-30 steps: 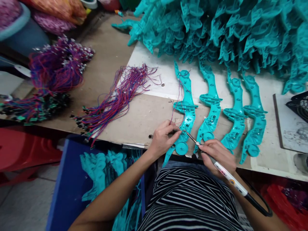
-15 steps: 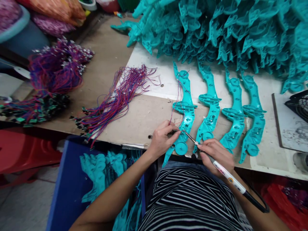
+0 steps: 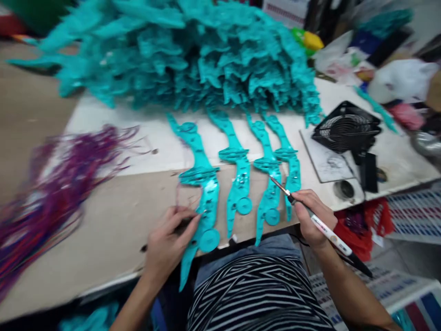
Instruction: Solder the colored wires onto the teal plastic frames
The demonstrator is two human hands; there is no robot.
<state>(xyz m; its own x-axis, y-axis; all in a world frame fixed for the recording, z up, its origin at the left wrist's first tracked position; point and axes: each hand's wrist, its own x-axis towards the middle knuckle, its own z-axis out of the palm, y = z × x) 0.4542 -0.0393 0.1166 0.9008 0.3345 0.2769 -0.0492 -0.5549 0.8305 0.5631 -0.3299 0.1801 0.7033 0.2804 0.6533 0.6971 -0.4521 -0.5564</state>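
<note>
The left hand [image 3: 171,239] rests on the workbench [image 3: 113,230] against the leftmost teal plastic part [image 3: 203,193], its fingers pinched narrowly around something thin and dark at the part's lower edge (too blurred to say what it is). That part lies flat, its round end hanging just past the bench's near edge. The right hand [image 3: 312,216] is closed around a soldering iron [image 3: 320,225], held like a pen, with the metal tip pointing up and to the left, above the two parts farthest right of the leftmost part. Three more teal parts [image 3: 262,184] lie in a row beside the leftmost part, to its right. Behind the row rises a big heap of teal parts [image 3: 193,59]. Left of the leftmost part a bundle of red and blue wires [image 3: 58,193] sprawls, blurred. Far to its right stands a small black fan [image 3: 344,131].
</note>
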